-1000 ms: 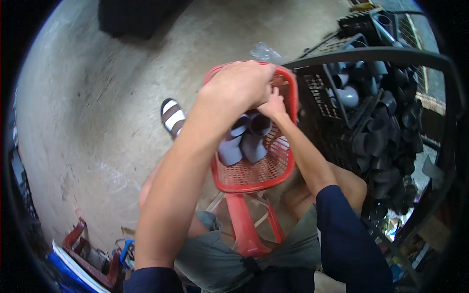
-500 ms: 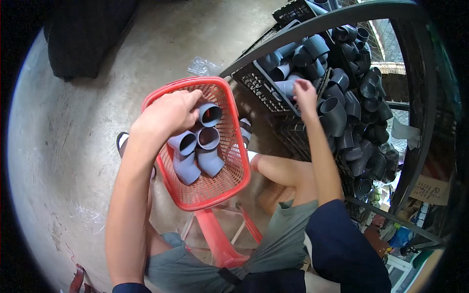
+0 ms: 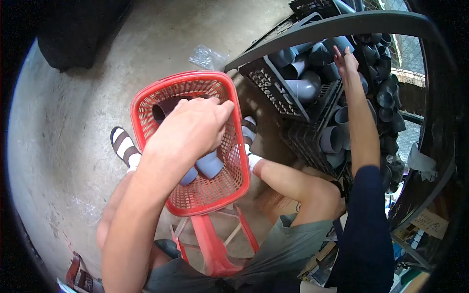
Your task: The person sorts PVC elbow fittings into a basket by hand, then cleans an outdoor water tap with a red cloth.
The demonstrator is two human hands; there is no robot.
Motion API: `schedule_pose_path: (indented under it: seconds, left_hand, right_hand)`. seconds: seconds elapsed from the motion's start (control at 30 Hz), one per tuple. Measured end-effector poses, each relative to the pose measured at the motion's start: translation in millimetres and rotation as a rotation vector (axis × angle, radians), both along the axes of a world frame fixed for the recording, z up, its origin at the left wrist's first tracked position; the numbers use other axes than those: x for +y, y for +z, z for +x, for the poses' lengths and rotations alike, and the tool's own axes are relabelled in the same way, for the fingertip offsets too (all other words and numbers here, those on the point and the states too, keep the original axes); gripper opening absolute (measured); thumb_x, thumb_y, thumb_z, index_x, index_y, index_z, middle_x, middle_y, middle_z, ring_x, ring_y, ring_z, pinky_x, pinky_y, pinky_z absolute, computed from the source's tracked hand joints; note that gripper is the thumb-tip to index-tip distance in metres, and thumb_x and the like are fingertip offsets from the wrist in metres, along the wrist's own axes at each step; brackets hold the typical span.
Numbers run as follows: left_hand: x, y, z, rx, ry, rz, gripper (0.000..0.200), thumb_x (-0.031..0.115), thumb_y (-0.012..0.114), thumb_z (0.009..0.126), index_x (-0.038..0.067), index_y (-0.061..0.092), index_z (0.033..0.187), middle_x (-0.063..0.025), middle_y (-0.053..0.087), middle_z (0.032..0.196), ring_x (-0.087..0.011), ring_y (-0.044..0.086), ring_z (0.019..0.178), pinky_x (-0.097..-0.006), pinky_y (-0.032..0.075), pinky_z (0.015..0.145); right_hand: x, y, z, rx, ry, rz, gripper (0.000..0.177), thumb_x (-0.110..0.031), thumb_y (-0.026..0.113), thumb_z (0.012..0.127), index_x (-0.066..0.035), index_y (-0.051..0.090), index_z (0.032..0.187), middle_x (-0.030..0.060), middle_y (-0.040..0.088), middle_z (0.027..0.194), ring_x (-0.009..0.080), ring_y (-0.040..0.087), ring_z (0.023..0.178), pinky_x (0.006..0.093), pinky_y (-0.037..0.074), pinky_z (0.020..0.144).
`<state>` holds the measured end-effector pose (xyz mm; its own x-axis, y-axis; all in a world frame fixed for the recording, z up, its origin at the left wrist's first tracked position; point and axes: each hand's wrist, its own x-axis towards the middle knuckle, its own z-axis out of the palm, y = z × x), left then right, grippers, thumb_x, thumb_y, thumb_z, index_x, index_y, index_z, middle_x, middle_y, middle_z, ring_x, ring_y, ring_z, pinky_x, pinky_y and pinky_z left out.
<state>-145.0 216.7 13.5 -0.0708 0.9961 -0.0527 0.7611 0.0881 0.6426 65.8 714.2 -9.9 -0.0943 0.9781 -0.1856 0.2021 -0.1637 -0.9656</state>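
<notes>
A red plastic basket stands between my legs with grey plastic pipe elbows inside. Over its middle is my left hand, back upward and fingers curled down; what they close on is hidden beneath the hand. A dark-mouthed pipe fitting shows at the left of the knuckles, partly covered by them. To the right, my right hand reaches over the black crate with its fingers apart. Those fingertips are at a grey pipe fitting in the heap. A large shiny elbow lies lower in the crate.
A red plastic stool is below the basket. A curved dark frame bar arches over the crates. More fittings are piled behind my right arm. Clear plastic wrap lies on the concrete floor.
My right hand has moved up and right, deeper over the crates, with its fingers spreading. My left hand has shifted right and down over the basket, covering several elbows. The view has shifted slightly.
</notes>
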Motion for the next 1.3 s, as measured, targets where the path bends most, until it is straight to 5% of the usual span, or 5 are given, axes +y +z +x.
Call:
schedule_pose_path:
  seconds: [0.4,0.6,0.77,0.9,1.3]
  left_hand:
    - [31,38,62,-1.576,0.341,-0.23,0.049,0.039,0.065,0.098,-0.003,0.064,0.123,-0.0076,0.068,0.107,-0.0118,0.062,0.098,-0.0285,0.05,0.085]
    - [2,1,-10,-1.146,0.629,-0.124,0.041,0.037,0.06,0.101,0.0,0.067,0.117,-0.009,0.073,0.104,-0.0149,0.069,0.089,-0.0314,0.055,0.081]
    - [-44,6,-67,-0.08,0.559,-0.275,0.043,0.03,0.068,0.093,-0.004,0.065,0.119,-0.0264,0.07,0.106,-0.0354,0.07,0.097,-0.0424,0.053,0.087]
    - [-67,16,-93,0.09,0.498,-0.406,0.038,0.027,0.068,0.092,-0.004,0.067,0.114,-0.0251,0.068,0.108,-0.0424,0.065,0.1,-0.046,0.051,0.088]
    - [-62,-15,-25,0.017,0.032,-0.506,0.021,0.017,0.07,0.082,0.003,0.074,0.097,-0.0218,0.071,0.096,-0.0372,0.069,0.096,-0.0456,0.056,0.086]
  right_hand:
    - [-364,126,26,-0.069,0.612,-0.62,0.032,-0.025,0.054,0.106,0.0,0.06,0.125,0.0091,0.069,0.112,0.0166,0.073,0.086,0.0275,0.057,0.074]
    - [-222,57,-10,-0.404,0.664,0.086,0.031,-0.021,0.066,0.098,0.001,0.065,0.12,0.0047,0.066,0.099,0.0086,0.061,0.068,0.0245,0.051,0.069]
    - [-24,-41,-44,-0.623,0.514,0.15,0.096,-0.02,0.081,0.084,-0.003,0.022,0.157,0.0139,0.068,0.108,0.0172,0.069,0.071,0.0285,0.053,0.056]
    - [3,-90,-48,-0.827,0.552,0.167,0.058,-0.029,0.081,0.085,0.003,0.058,0.128,0.01,0.069,0.088,0.0157,0.065,0.074,0.0322,0.052,0.056]
    - [-311,72,66,-0.679,0.746,0.463,0.013,-0.009,0.072,0.092,-0.001,0.062,0.093,0.002,0.055,0.083,0.0099,0.054,0.078,0.0276,0.044,0.064]
